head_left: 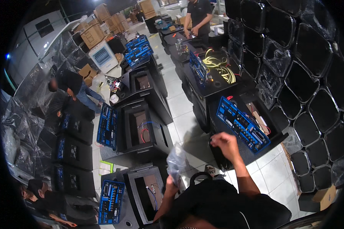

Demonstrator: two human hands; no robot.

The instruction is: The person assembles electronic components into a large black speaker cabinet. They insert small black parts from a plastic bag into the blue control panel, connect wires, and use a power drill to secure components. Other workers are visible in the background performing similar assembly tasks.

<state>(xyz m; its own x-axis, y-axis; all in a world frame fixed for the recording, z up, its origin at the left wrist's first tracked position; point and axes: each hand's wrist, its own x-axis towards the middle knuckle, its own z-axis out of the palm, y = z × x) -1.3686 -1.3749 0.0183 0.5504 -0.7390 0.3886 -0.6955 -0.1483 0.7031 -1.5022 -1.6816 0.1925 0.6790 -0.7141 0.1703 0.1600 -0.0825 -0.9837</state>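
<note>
Gripping one bag (176,161) with the left hand (171,186), right hand (227,145) curled — contents unclear — near one blue panel (242,124).

The wearer's upper body is clothed in a black top (221,202), matt and apparently plain over the visible area, with soft folds. The right sleeve (269,206) is of the same black and leaves the right forearm (246,179) bare. The left forearm (165,204) is likewise uncovered. Left hand (171,186) and right hand (226,145) are bare. A thin, pale, curved line (244,219) crosses the lower front; whether cord or piping cannot be determined. One shoe (210,170) shows mixed light and dark areas; its finer detail is indistinct.
</note>
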